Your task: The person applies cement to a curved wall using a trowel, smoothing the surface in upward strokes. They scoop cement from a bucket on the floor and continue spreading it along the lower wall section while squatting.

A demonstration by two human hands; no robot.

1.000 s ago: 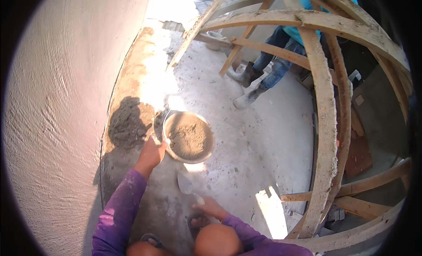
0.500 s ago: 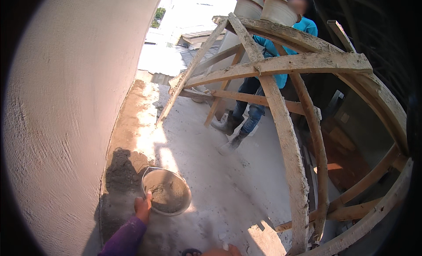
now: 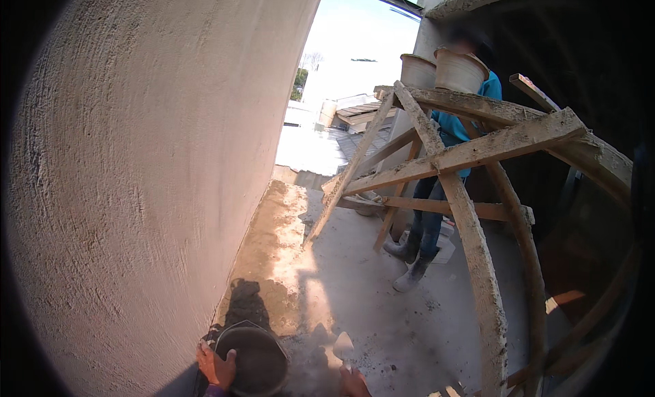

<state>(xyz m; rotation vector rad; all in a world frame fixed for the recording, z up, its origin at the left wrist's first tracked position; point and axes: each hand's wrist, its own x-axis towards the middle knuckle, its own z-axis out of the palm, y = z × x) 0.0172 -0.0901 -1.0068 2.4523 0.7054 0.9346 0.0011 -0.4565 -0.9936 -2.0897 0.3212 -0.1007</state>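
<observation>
- Left hand (image 3: 217, 366): positioned at the left edge of the bucket (image 3: 286, 361), lower left of the frame. Thumb and fingers stand apart, with the thumb over the bucket side; whether they clamp the rim cannot be told.
- Right hand (image 3: 353, 382): located at the lower edge of the frame, right of the bucket. Fingers are wrapped around the handle of the trowel (image 3: 344, 344); the blade points toward the top of the frame.
- Bucket: round, dark inside, wire handle raised along its upper side. Contents are too shaded to identify.
- Adjacent surfaces: the rough plastered wall (image 3: 150, 192) fills the left of the frame; the concrete floor (image 3: 382, 322) extends across the lower centre.
- Wooden frame (image 3: 471, 237): rough beams, occupying the right half of the frame. Two pale buckets (image 3: 462, 71) stand at its top, upper right.
- Co-worker (image 3: 450, 127): turquoise top, dark trousers and boots, standing behind the beams, right of centre.
</observation>
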